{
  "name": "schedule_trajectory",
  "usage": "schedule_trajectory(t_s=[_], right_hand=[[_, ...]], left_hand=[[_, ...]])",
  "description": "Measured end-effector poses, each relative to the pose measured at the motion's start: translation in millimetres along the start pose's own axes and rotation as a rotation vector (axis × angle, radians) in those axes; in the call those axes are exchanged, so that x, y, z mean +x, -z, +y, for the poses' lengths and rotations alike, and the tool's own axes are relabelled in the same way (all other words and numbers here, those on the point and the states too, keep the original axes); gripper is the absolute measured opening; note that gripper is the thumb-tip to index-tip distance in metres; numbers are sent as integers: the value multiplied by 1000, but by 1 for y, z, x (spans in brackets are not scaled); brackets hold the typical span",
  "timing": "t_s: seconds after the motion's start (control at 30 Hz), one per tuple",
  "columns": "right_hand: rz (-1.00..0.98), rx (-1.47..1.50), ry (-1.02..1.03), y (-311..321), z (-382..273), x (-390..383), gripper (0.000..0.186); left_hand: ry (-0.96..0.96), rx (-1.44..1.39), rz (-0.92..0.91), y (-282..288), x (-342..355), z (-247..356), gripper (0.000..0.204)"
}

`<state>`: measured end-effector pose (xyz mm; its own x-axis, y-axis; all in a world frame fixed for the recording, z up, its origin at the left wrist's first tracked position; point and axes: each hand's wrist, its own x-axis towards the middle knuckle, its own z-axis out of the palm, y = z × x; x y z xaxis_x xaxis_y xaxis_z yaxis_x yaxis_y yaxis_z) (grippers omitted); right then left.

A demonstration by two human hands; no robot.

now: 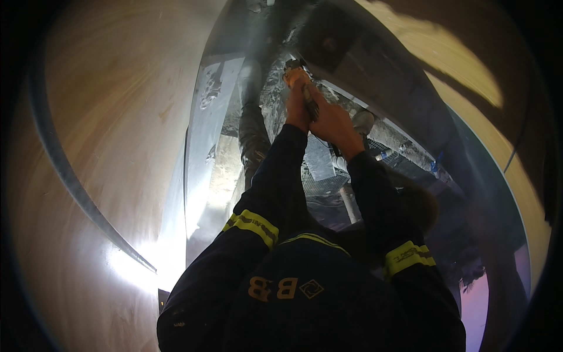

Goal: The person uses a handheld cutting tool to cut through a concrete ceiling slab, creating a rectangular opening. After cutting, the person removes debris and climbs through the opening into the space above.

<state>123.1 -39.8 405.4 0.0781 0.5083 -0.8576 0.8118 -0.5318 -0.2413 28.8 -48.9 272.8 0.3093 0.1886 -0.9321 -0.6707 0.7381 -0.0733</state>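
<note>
In dim light, our left hand (298, 107) and right hand (334, 124) were closed around a likely power tool (311, 105), seemingly for steadiness, right of a grey panel (214, 111).

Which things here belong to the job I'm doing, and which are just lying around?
In the job:
handheld tool, gripped by left hand and right hand

Apparently not in use, though they may be fixed:
dark mesh
pale tube
small blue item

Fingers (318, 101) around a handheld tool (291, 73)
</note>
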Motion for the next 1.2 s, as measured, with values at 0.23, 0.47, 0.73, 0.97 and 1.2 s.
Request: schedule_trajectory(t_s=[0.23, 0.47, 0.73, 0.97, 1.2], right_hand=[[-7, -29, -25, 8, -7, -16, 100], [17, -42, 18, -2, 3, -2, 101], [4, -38, 22, -12, 8, 24, 103], [-72, -77, -25, -8, 2, 37, 108], [-70, -99, -18, -8, 2, 46, 101]], left_hand=[[-39, 46, -12, -2, -15, -4, 45], [-27, -6, -48, 7, 4, -7, 37], [-28, -30, -78, 6, 17, 1, 40], [-26, -26, -83, 8, 30, 7, 35], [-18, -24, -74, 23, 54, 5, 32]])
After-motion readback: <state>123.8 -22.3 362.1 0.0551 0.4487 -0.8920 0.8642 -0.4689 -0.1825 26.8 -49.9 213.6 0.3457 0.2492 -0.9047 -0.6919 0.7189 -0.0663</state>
